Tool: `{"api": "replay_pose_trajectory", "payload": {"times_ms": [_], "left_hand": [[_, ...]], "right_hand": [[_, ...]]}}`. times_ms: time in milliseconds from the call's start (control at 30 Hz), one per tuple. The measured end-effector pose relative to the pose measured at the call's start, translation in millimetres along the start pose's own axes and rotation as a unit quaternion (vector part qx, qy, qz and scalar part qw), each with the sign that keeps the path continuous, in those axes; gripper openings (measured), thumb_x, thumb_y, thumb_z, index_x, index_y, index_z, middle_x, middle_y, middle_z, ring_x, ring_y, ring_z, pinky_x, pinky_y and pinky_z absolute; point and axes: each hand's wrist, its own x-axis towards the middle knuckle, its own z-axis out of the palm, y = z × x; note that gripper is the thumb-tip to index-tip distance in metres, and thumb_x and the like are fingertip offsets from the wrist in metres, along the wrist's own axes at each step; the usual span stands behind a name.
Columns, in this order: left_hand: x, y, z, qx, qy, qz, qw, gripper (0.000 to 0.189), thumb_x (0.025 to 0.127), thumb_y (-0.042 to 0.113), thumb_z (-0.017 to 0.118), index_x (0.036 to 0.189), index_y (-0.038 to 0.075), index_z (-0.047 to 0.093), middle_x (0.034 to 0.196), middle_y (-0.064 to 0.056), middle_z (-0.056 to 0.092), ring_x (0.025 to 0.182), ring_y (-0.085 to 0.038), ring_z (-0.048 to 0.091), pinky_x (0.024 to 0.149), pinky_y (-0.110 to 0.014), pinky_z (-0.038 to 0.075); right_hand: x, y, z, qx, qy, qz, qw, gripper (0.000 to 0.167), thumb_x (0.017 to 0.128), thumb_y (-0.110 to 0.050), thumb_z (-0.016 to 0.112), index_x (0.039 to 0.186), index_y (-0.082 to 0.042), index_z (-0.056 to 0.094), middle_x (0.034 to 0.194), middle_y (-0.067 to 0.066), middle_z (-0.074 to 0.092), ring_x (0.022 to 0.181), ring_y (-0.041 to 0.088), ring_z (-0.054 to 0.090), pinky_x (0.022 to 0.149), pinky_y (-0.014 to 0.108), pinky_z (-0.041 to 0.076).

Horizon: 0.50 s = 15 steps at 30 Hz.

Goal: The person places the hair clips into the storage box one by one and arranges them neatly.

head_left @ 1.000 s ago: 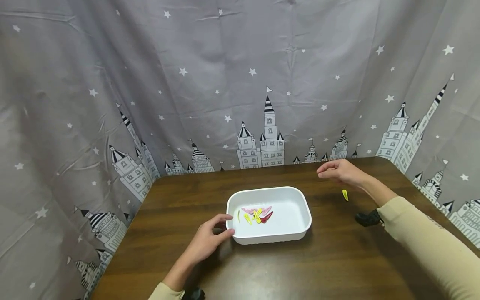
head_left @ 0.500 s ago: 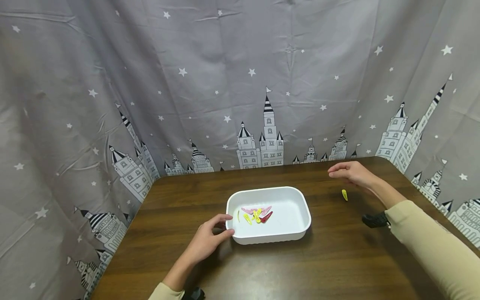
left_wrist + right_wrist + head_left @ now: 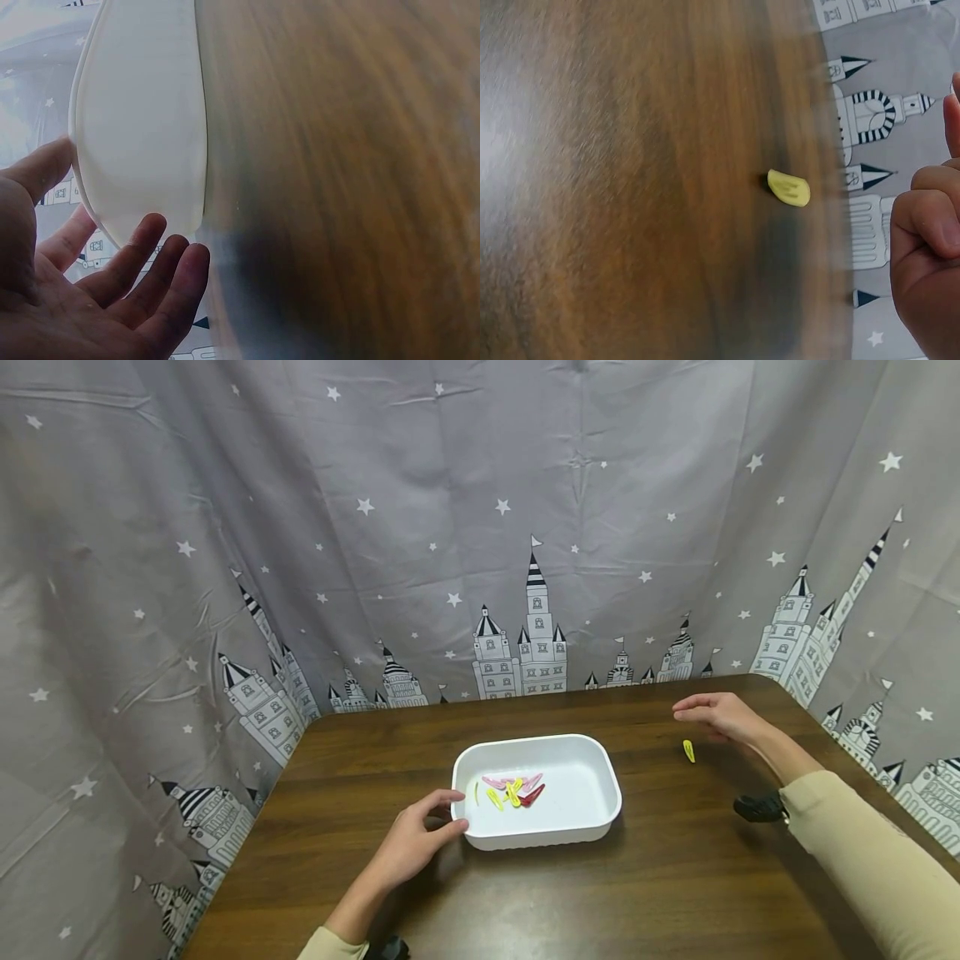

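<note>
My left hand (image 3: 414, 837) holds the left end of a white tray (image 3: 592, 823), its thumb and index finger at the rim; in the left wrist view the tray's outer wall (image 3: 142, 105) fills the upper left beside the fingers. Inside the tray lie several snap hair clips (image 3: 513, 791) in pink, yellow and dark red. Over the far right of the table hovers my right hand (image 3: 723, 714), fingers loosely bent and nothing in them. A single yellow hair clip (image 3: 688, 751) lies on the table just below it, seen also as a yellow clip (image 3: 789, 188) in the right wrist view.
The brown wooden table (image 3: 360, 743) ends at a grey curtain (image 3: 420, 568) printed with castles and stars. Dark wrist cameras sit under both forearms, the right one (image 3: 757, 807) close over the tabletop.
My right hand has moved right and slightly lower, coming nearer the lone yellow hair clip. The left hand and the tray stay where they were.
</note>
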Motion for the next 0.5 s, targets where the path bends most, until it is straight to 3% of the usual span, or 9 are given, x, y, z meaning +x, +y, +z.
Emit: {"api": "replay_pose_trajectory", "payload": {"times_ms": [233, 500], "left_hand": [[-0.3, -0.6, -0.9, -0.002, -0.004, 0.002, 1.0000, 0.037, 0.090, 0.025, 0.076, 0.125, 0.016, 0.067, 0.106, -0.006, 0.070, 0.098, -0.018, 0.068, 0.086, -0.040, 0.051], [0.1, -1.0, -1.7, -0.005, -0.010, 0.000, 0.9999, 0.038, 0.091, 0.028, 0.076, 0.126, 0.016, 0.067, 0.107, -0.007, 0.070, 0.098, -0.018, 0.067, 0.084, -0.037, 0.050]], "right_hand": [[-1.7, 12.3, -3.0, 0.027, -0.003, 0.001, 0.9996, 0.005, 0.096, -0.017, 0.068, 0.101, -0.016, 0.069, 0.054, -0.009, 0.038, 0.045, 0.004, 0.031, 0.044, 0.024, 0.029], [-2.2, 25.4, -7.3, 0.004, 0.000, 0.014, 0.9999, 0.032, 0.096, -0.022, 0.069, 0.119, -0.001, 0.063, 0.054, -0.010, 0.037, 0.045, 0.005, 0.030, 0.045, 0.024, 0.031]]}}
